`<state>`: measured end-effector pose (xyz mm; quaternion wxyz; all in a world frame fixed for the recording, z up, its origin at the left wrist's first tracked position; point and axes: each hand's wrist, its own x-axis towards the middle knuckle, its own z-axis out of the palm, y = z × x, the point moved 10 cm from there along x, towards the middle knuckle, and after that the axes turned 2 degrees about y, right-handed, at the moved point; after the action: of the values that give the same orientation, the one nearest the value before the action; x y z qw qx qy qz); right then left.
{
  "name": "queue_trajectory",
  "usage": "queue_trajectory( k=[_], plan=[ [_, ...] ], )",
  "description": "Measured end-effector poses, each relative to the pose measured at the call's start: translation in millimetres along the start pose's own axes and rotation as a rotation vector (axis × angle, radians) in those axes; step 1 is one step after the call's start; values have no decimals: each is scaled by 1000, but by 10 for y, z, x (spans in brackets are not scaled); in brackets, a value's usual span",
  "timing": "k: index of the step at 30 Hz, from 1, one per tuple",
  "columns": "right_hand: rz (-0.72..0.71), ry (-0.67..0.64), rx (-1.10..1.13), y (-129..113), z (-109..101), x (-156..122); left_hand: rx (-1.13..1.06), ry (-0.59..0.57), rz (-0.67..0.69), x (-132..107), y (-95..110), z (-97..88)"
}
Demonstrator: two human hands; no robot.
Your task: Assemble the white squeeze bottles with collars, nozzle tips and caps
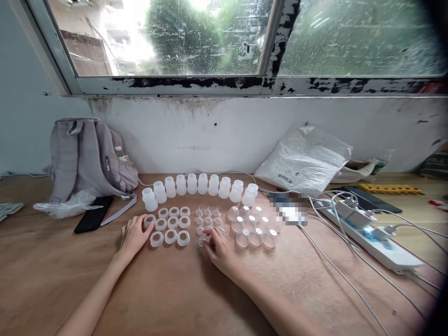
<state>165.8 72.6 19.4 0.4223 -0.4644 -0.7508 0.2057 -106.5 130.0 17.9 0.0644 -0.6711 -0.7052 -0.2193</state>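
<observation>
My left hand (135, 234) is closed around a translucent plastic ring (150, 219) at the left end of a group of similar collar rings (171, 235), which lie in rows. My right hand (220, 247) reaches over a group of small clear bottle nipples (207, 213) in the middle. Its thumb and fingers are closed at the nearest clear nipple (200, 242), touching it on the table. Part of that group is hidden under the fingers. Behind both hands several frosted small bottles (192, 184) stand upright in an arc, their mouths uncovered.
Clear dome caps (255, 239) lie in rows right of my right hand. Farther right are a white power strip (371, 235) with chargers and trailing cables. A grey backpack (84, 158), black phone (93, 214) and plastic bag (70, 204) sit left; a silvery mailing bag (304, 158) leans on the wall.
</observation>
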Motion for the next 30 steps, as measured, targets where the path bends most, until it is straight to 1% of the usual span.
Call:
queue_trajectory(
  k=[2, 4, 6, 8, 11, 14, 17, 19, 21, 23, 26, 28, 30],
  plan=[
    [5, 12, 8, 9, -14, 3, 7, -26, 6, 7, 9, 26],
    [10, 14, 14, 16, -23, 7, -13, -5, 13, 38, 38, -15],
    [15, 20, 14, 19, -41, 14, -43, 47, 27, 78, 102, -112],
    [12, 36, 6, 10, -82, 25, -87, 110, 60, 106, 231, -241],
    [-1, 72, -40, -32, -198, 50, -192, 180, 173, 96, 575, -430],
    [7, 163, -90, -76, -415, 78, -292, 179, 317, 33, 998, -527],
    [35, 266, -96, -93, -650, 96, -336, 127, 433, -53, 1336, -489],
    [27, 300, -103, -112, -757, 109, -352, 96, 474, -116, 1453, -419],
    [-3, 322, -119, -144, -843, 125, -372, 79, 471, -171, 1468, -345],
    [-23, 349, -146, -157, -924, 153, -385, 68, 458, -224, 1429, -280],
    [-9, 376, -226, -111, -1025, 268, -384, 46, 467, -290, 1369, -222],
    [16, 334, -319, -35, -1026, 426, -382, 51, 468, -305, 1331, -225],
    [65, 207, -444, 109, -940, 634, -383, 62, 470, -305, 1311, -238]
  ],
)
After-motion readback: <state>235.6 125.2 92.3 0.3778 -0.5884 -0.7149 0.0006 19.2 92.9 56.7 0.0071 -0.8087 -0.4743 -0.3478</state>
